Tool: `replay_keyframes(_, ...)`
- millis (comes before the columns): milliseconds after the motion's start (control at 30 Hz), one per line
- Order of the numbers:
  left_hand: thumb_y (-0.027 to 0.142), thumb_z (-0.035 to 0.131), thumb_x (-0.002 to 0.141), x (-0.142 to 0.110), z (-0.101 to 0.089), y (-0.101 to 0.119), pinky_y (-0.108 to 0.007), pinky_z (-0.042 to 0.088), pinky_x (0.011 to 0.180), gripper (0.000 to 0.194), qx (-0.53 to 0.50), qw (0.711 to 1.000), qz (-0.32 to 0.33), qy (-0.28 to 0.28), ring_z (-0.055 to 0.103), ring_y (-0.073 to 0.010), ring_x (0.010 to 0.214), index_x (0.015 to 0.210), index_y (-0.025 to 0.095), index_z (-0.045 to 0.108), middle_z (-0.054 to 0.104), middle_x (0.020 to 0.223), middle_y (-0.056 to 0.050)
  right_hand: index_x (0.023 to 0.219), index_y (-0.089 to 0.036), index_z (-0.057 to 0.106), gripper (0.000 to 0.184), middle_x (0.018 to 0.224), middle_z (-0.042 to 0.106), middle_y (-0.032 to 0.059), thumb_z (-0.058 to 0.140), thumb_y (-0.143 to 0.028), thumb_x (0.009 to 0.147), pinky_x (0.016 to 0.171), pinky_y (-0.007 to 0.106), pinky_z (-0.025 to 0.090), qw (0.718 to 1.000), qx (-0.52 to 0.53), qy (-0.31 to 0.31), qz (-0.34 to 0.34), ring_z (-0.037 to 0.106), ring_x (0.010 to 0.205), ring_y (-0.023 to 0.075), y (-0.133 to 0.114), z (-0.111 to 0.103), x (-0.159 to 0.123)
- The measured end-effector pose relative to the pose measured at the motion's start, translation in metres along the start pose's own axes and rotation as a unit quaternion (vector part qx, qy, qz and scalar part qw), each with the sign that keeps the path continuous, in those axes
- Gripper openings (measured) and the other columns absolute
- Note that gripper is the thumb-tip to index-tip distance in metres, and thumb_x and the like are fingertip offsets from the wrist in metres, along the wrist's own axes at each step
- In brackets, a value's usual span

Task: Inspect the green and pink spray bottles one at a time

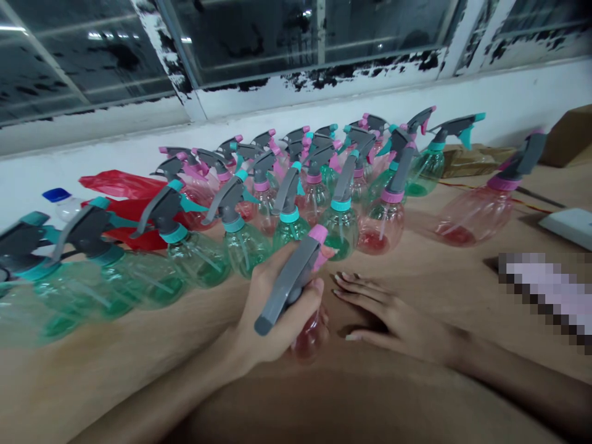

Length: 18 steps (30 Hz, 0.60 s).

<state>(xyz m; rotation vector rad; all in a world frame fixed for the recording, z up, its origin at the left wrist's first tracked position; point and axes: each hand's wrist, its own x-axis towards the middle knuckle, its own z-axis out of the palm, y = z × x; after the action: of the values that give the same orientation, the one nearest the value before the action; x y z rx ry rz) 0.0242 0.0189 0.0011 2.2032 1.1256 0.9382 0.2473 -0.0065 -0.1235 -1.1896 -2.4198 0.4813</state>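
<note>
At the middle of the worktop [462, 290], the left hand [289, 324] has its fingers wrapped around a pink bottle [296, 274], its nozzle pointing away from the person. The right hand [393, 311] is just beside it, palm down, fingers extended and holding nothing; whether it touches the worktop is unclear. Beyond stand more bottles [250, 246], with a red bag [124, 185] behind those at left.
</note>
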Motion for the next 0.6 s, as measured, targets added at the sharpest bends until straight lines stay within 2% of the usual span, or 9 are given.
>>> replay_keyframes(100,0.017,0.047,0.076,0.000,0.004,-0.004,-0.029,0.051,0.059,0.016,-0.027,0.997,0.063,0.025,0.057,-0.0149,0.060,0.082,0.027,0.058,0.060,0.076,0.001,0.144,-0.025,0.031,0.067,0.151,0.031,0.0040,0.053,-0.052,0.087,0.113,0.048,0.026,1.000,-0.005,0.002,0.005,0.028,0.138,0.0232,-0.001,0.000,0.000)
replay_keyframes(200,0.014,0.048,0.076,-0.001,0.008,-0.009,-0.028,0.048,0.054,0.015,-0.042,0.994,0.093,0.041,0.054,-0.0131,0.053,0.079,0.027,0.056,0.059,0.074,0.003,0.144,-0.025,0.030,0.068,0.151,0.031,0.0041,0.053,-0.052,0.087,0.113,0.048,0.027,1.000,-0.007,0.004,0.002,0.028,0.138,0.0236,0.000,0.000,0.000)
replay_keyframes(600,0.014,0.048,0.079,-0.003,0.008,-0.012,-0.028,0.049,0.057,0.014,-0.034,0.993,0.102,0.037,0.055,-0.0139,0.058,0.081,0.026,0.055,0.054,0.073,0.002,0.145,-0.028,0.028,0.069,0.150,0.033,0.0037,0.055,-0.051,0.086,0.112,0.048,0.027,1.000,0.006,0.012,-0.002,0.030,0.137,0.0243,0.001,0.001,-0.001)
